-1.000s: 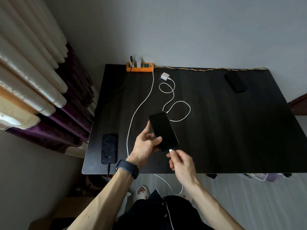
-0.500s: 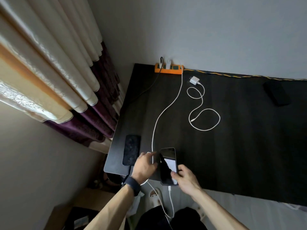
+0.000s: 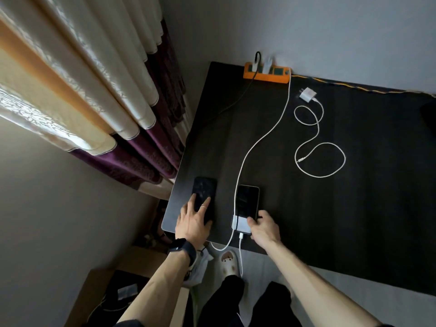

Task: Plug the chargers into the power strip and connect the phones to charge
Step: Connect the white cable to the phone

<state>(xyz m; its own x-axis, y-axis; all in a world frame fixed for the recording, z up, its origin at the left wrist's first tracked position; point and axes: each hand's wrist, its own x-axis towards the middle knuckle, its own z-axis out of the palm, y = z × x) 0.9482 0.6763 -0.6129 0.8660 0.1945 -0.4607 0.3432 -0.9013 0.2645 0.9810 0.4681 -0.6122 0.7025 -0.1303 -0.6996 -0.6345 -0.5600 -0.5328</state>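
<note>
An orange power strip (image 3: pixel 266 75) sits at the dark table's (image 3: pixel 354 208) far edge with two plugs in it. From it a long white cable (image 3: pixel 264 135) runs down to a phone (image 3: pixel 247 201) lying flat near the front edge; its connector (image 3: pixel 241 236) is in the phone's bottom end. My right hand (image 3: pixel 263 228) grips that phone's lower right corner. A second dark phone (image 3: pixel 204 190) lies further left, and my left hand (image 3: pixel 194 220) rests flat on it with fingers spread. A loose white charger (image 3: pixel 308 93) with its coiled cable (image 3: pixel 320 159) lies unplugged to the right of the strip.
A thin black cable (image 3: pixel 238 100) leaves the strip toward the table's left side. Another dark phone (image 3: pixel 429 114) shows at the right border. Curtains (image 3: pixel 94 90) hang on the left. A slipper (image 3: pixel 228 263) and a cardboard box (image 3: pixel 106 291) are on the floor.
The phone that I held in the air now lies on the table with the white cable in it. My left hand has left it and moved onto the left phone.
</note>
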